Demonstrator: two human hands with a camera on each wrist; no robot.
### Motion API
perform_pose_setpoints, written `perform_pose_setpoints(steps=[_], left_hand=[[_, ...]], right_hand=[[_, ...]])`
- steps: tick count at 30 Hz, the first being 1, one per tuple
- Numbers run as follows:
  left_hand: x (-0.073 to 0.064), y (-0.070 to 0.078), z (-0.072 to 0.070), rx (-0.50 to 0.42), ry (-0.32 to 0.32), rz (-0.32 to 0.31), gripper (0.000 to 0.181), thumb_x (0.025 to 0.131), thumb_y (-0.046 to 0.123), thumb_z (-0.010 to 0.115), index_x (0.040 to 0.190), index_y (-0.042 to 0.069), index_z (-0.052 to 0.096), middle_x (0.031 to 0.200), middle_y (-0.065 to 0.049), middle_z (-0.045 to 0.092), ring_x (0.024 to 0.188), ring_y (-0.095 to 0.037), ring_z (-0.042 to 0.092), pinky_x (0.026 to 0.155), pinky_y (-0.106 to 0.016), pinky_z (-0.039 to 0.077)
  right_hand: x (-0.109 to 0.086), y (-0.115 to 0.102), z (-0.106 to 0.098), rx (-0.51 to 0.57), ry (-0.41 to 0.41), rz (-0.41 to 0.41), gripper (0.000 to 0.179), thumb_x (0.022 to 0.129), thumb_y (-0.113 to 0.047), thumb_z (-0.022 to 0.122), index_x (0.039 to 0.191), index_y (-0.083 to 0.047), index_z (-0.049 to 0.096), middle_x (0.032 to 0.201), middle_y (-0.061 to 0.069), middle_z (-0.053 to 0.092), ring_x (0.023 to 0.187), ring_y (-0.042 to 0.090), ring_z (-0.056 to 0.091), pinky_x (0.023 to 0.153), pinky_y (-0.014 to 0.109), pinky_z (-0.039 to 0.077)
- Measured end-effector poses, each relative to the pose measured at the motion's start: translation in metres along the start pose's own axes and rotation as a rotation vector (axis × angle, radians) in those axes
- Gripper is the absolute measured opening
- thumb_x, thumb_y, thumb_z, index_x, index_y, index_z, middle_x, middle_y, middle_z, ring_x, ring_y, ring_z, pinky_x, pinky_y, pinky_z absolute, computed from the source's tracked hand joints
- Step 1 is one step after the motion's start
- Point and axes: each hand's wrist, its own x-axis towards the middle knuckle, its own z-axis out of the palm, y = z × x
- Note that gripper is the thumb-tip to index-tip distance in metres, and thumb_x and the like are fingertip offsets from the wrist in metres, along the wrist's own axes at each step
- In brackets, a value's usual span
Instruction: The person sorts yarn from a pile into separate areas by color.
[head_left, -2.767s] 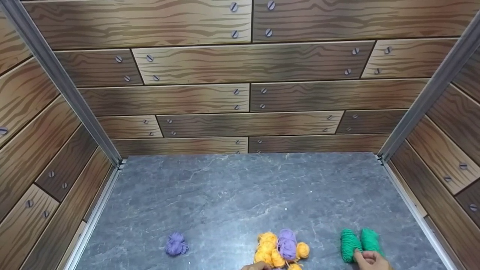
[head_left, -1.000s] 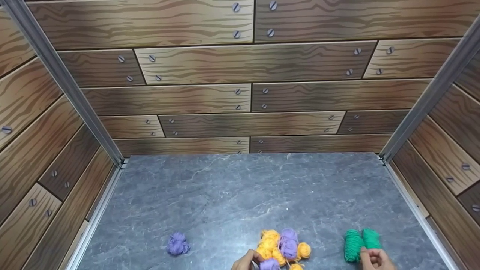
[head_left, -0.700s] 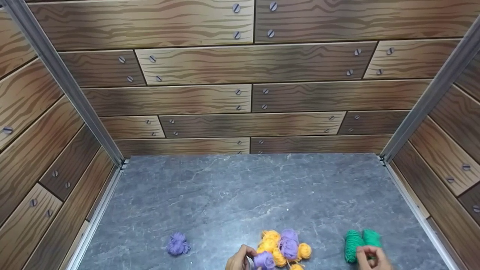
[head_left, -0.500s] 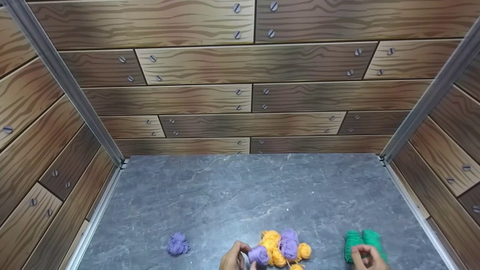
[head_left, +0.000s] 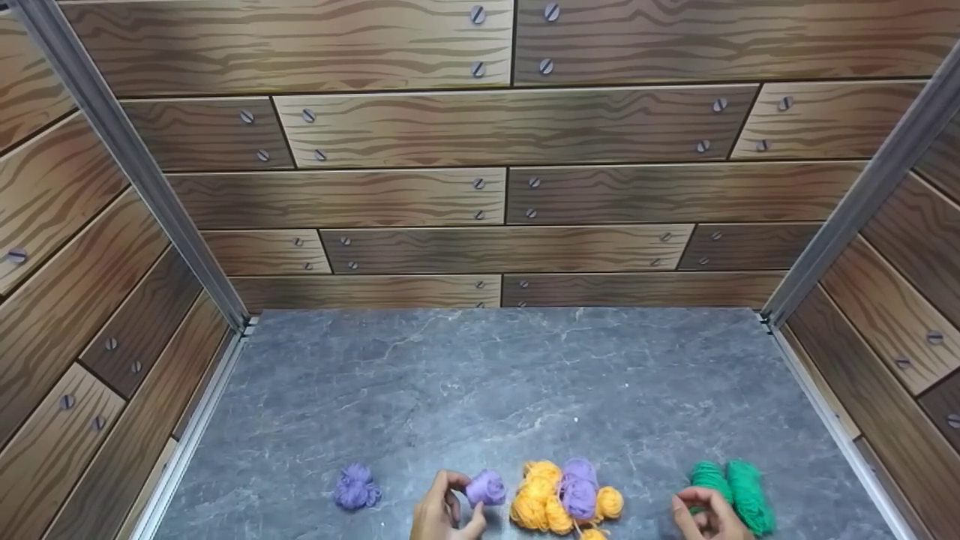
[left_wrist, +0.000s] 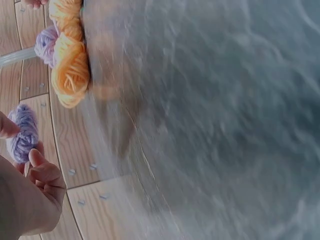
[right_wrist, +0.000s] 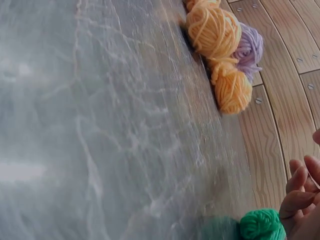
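Left hand (head_left: 435, 517) pinching purple yarn (head_left: 487, 487) toward front edge of surface (head_left: 450, 382), right hand (head_left: 718, 516) loosely curled, holding nothing, by green yarn (head_left: 709, 475)

a short purple yarn skein (head_left: 486, 487) is pinched in the left hand (head_left: 433, 516); two elongated green skeins (head_left: 748, 499) lie by the right hand (head_left: 712, 517).

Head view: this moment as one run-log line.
left grip: holds purple yarn | right grip: by green yarn, nothing visibly held | between them: orange yarn
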Motion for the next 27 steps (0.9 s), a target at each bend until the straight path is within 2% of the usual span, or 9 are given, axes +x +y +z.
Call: perform_pose_setpoints(steps=[3,7,12,19,23,27], left_hand=[[0.002,-0.007,-0.003,0.027,0.083,0.072,0.038,0.07,0.005,0.083,0.098,0.017,0.062,0.078,0.011,0.061,0.052,-0.002,0.044,0.047,-0.011,0.033],[0.006,-0.013,-0.008,0.064,0.187,0.125,0.039,0.067,0.002,0.084,0.097,0.016,0.063,0.08,0.01,0.063,0.051,0.001,0.04,0.047,-0.01,0.031],[0.008,-0.019,-0.013,0.154,0.301,0.137,0.037,0.066,0.005,0.084,0.096,0.016,0.064,0.081,0.009,0.066,0.053,0.009,0.032,0.047,-0.012,0.028],[0.009,-0.03,-0.021,0.223,0.41,0.175,0.04,0.063,0.005,0.086,0.096,0.014,0.066,0.081,0.006,0.066,0.057,0.011,0.03,0.049,-0.014,0.029],[0.009,-0.036,-0.026,0.241,0.456,0.157,0.04,0.062,0.005,0.087,0.095,0.012,0.066,0.08,0.004,0.066,0.056,0.007,0.034,0.05,-0.015,0.03],[0.01,-0.038,-0.031,0.261,0.467,0.098,0.037,0.063,0.005,0.087,0.094,0.012,0.067,0.079,0.004,0.067,0.051,0.004,0.037,0.048,-0.015,0.032]], right_hand=[[-0.004,-0.003,0.002,0.002,-0.035,-0.018,0.024,0.096,-0.019,0.066,0.113,-0.002,0.063,0.093,0.01,0.07,0.055,0.014,0.053,0.05,0.031,0.045],[-0.01,-0.005,0.004,-0.01,-0.101,-0.049,0.024,0.095,-0.018,0.068,0.114,-0.002,0.063,0.095,0.01,0.069,0.059,0.015,0.057,0.053,0.03,0.048],[-0.02,-0.008,0.009,-0.01,-0.132,-0.133,0.021,0.093,-0.012,0.072,0.111,-0.004,0.065,0.092,0.007,0.069,0.059,0.015,0.056,0.051,0.029,0.048],[-0.023,-0.001,0.014,0.012,-0.148,-0.276,0.027,0.086,-0.002,0.077,0.11,-0.005,0.064,0.092,0.005,0.067,0.056,0.011,0.051,0.048,0.028,0.047],[-0.022,0.005,0.018,0.026,-0.155,-0.355,0.029,0.083,0.003,0.079,0.107,-0.004,0.065,0.089,0.004,0.068,0.055,0.009,0.049,0.049,0.027,0.045],[-0.021,0.005,0.019,0.025,-0.206,-0.37,0.028,0.081,0.003,0.08,0.105,-0.003,0.066,0.088,0.002,0.068,0.055,0.008,0.048,0.051,0.026,0.045]])
